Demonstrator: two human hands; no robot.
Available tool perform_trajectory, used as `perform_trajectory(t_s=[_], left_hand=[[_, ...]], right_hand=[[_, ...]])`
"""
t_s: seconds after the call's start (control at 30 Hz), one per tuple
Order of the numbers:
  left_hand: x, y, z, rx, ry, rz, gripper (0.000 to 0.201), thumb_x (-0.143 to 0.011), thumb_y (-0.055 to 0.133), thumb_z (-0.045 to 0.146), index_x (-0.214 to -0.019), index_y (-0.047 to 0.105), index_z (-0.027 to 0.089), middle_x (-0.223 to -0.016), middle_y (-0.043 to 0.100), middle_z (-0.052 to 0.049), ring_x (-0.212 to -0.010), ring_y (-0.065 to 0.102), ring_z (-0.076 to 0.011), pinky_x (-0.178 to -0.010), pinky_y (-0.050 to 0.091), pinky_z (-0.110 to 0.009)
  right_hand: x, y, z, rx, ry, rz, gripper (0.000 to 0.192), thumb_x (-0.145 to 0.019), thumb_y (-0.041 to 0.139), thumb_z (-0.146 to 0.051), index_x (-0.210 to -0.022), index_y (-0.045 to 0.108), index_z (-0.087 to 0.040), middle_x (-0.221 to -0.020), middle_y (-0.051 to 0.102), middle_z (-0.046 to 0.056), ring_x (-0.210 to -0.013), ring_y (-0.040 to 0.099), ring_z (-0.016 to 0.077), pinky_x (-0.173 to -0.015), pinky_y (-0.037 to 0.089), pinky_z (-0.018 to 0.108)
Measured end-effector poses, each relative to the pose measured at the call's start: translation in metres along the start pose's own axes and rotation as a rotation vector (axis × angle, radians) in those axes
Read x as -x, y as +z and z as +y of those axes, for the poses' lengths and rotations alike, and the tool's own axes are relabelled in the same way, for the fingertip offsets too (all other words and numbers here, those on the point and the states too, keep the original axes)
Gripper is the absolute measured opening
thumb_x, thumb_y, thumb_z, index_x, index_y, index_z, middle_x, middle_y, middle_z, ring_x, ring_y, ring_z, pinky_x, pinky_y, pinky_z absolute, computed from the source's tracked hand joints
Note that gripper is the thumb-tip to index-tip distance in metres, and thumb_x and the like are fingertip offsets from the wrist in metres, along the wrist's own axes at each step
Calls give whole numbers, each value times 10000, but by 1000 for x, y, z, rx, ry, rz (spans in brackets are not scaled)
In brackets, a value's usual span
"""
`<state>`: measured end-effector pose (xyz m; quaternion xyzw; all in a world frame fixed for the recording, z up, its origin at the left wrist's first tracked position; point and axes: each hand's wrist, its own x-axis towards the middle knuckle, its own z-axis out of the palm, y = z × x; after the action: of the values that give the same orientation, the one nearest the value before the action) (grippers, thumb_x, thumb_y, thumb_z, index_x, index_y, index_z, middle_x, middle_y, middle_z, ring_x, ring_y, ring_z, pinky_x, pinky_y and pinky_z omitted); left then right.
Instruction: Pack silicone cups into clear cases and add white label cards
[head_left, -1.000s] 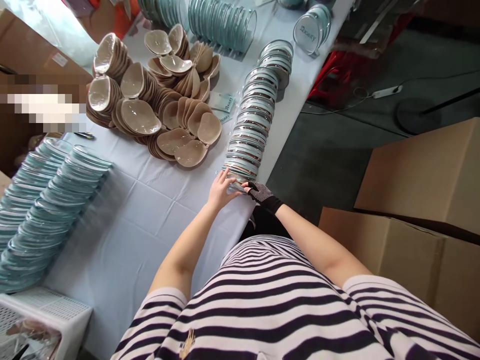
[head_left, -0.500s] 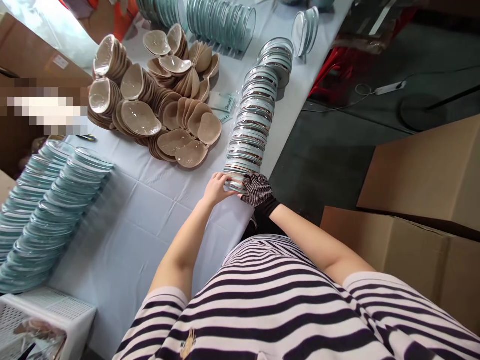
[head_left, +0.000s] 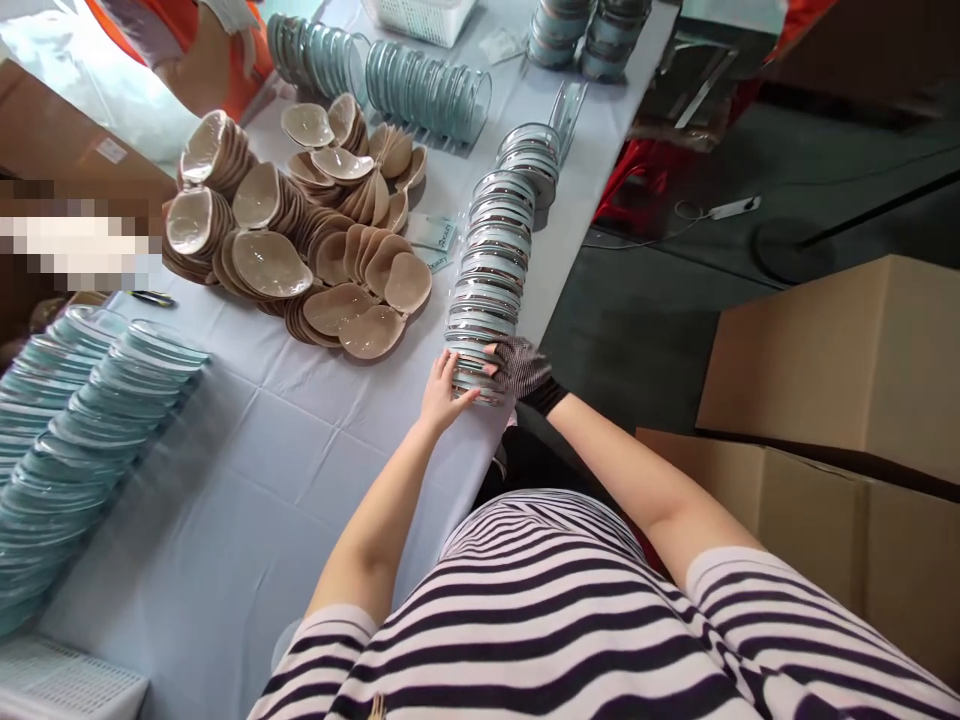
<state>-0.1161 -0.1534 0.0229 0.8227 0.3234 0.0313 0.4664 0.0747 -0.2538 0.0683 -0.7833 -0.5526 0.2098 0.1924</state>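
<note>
A long row of round clear plastic cases (head_left: pixel 491 258) with shiny brownish edges lies along the table's right side. My bare left hand (head_left: pixel 444 396) rests against the left side of its near end, fingers and thumb spread apart. On the opposite side my right hand (head_left: pixel 523 368), in a dark dotted glove with bare fingertips, curls against the same cases. Its palm side is hidden. Left of the row lie nested beige bra cups (head_left: pixel 271 264), several joined in pairs. Small printed cards (head_left: pixel 433 232) sit between the cups and the row.
Stacked clear bluish shells (head_left: pixel 112 440) fill the table's left side. More clear shells (head_left: pixel 427 90) stand at the back, near a white basket (head_left: pixel 424 18) and grey stacks (head_left: pixel 559 35). Cardboard boxes (head_left: pixel 795 360) stand to my right. A person in orange (head_left: pixel 255 60) is across the table.
The view has tilted, bringing the back basket and grey stacks into sight. My left fingers have spread, and my right hand has shifted from the row's near end to its right side.
</note>
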Motion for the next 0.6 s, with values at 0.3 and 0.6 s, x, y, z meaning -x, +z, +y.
perform_trajectory(t_s=[0.3,0.6], left_hand=[[5,20,24,-1,-100,33,854,-784,688,546,-1499,353,219,-1587,293,-145,-1488,209,-355,-1194,262,-536],[18,78,74,24,-263,64,890,-785,658,608,-1511,313,225,-1577,267,-181,-1480,219,-374,-1153,309,-573]], right_hand=[[-156,-36,76,229,202,-93,745,-873,524,-503,-1476,397,-86,-1564,326,173,-1409,276,381,-1140,251,507],[-164,-51,97,270,-138,-185,607,-935,416,-487,-1374,510,-79,-1470,458,169,-1276,387,359,-1102,225,507]])
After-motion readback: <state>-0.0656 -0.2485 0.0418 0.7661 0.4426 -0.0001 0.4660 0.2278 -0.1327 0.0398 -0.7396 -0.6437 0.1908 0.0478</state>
